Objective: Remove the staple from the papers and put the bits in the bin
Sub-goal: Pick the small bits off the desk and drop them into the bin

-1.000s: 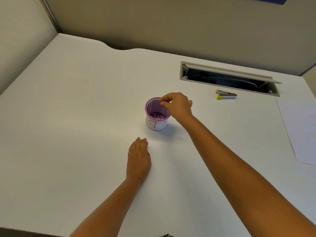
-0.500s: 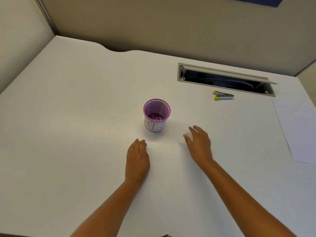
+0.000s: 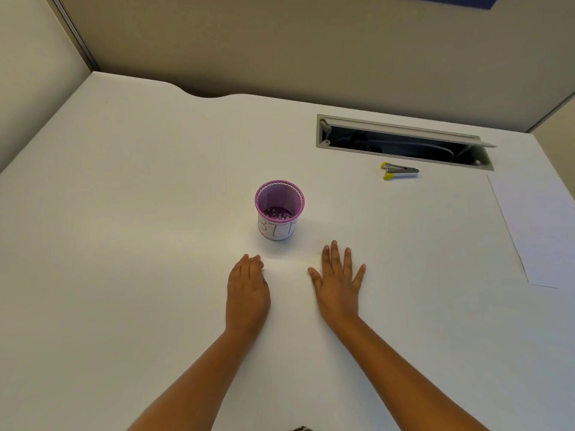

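A purple mesh bin stands upright mid-desk, its white paper label hand-lettered "BIN", though the last letter is partly cut off from this angle. Just in front of it, the left hand lies palm-down with fingers together, empty; the right hand lies flat with fingers spread, empty. The staple remover sits near the cable tray; papers lie far right.

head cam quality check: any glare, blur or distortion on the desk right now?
Head view: wide-angle bowing curves the white desk edges; soft bright patch between the purple bin and both hands, left hand, right hand; shadows faint; the staple remover is small but readable; paper sheet barely contrasts with the desk.
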A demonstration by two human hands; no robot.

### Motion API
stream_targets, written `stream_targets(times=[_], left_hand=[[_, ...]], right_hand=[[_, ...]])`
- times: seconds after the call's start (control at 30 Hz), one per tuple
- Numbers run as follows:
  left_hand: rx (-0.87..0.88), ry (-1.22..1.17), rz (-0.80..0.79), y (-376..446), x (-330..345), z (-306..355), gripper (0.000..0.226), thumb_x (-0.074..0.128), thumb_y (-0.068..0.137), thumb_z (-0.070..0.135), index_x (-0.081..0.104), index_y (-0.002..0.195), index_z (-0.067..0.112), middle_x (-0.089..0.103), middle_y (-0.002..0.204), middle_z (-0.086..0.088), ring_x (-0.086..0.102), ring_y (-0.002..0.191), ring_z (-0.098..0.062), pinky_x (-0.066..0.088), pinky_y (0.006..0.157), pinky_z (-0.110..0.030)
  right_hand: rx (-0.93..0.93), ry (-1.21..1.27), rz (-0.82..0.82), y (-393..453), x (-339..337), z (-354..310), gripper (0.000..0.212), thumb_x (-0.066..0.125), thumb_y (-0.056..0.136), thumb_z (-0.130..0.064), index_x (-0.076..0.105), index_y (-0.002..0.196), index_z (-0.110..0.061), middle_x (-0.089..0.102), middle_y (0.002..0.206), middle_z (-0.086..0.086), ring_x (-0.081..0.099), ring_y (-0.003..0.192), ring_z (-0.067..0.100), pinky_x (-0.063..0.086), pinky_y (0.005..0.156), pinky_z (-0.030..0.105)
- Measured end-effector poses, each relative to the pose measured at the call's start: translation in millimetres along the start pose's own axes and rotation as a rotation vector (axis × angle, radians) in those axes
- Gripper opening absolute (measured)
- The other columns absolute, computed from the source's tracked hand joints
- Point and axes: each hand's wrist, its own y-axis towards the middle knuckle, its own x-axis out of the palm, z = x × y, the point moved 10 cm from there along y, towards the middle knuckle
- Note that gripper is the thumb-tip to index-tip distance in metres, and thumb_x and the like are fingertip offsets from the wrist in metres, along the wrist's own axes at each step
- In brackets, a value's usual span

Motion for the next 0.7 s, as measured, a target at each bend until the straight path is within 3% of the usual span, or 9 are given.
stream_targets(times=[0.1,0.27,0.43,0.7], left_hand=[[0.001,0.005,-0.007,-0.8,1.8,-1.9,0.048,0.023,0.085,0.017,0.057,0.112,-0.005,0.061,0.116,-0.022,0.052,0.116,-0.040,0.038,0.100,-0.050],[0.001,0.011,-0.007,-1.0,1.4,-1.1,0.047,0.024,0.086,0.016,0.056,0.112,-0.004,0.061,0.116,-0.022,0.052,0.116,-0.039,0.037,0.100,-0.049],[-0.003,-0.003,-0.002,-1.2,0.6,-1.6,0.048,0.024,0.087,0.018,0.056,0.113,-0.004,0.061,0.117,-0.021,0.051,0.117,-0.039,0.037,0.101,-0.049],[0.004,0.005,-0.003,-1.1,2.5,-1.8,0.047,0.023,0.087,0.019,0.056,0.113,-0.003,0.060,0.118,-0.021,0.050,0.118,-0.039,0.037,0.101,-0.048]], right_hand=[[0.023,0.079,0.052,1.4,-5.5,4.7,0.058,0.020,0.096,-0.049,0.014,0.148,-0.024,0.004,0.159,-0.005,-0.001,0.147,0.020,-0.007,0.115,0.050],[0.093,0.419,0.188,3.3,-18.4,21.7,0.047,0.053,0.090,-0.041,0.044,0.135,-0.030,0.026,0.153,-0.004,0.019,0.142,0.016,0.003,0.116,0.037],[0.126,0.512,0.195,14.6,-28.1,32.1,0.030,0.064,0.081,-0.042,0.065,0.110,-0.035,0.040,0.143,-0.009,0.030,0.132,0.015,0.016,0.106,0.032],[0.158,0.523,0.228,27.4,-37.3,31.2,0.013,0.068,0.079,-0.037,0.073,0.087,-0.028,0.050,0.132,-0.009,0.036,0.124,0.016,0.017,0.089,0.028]])
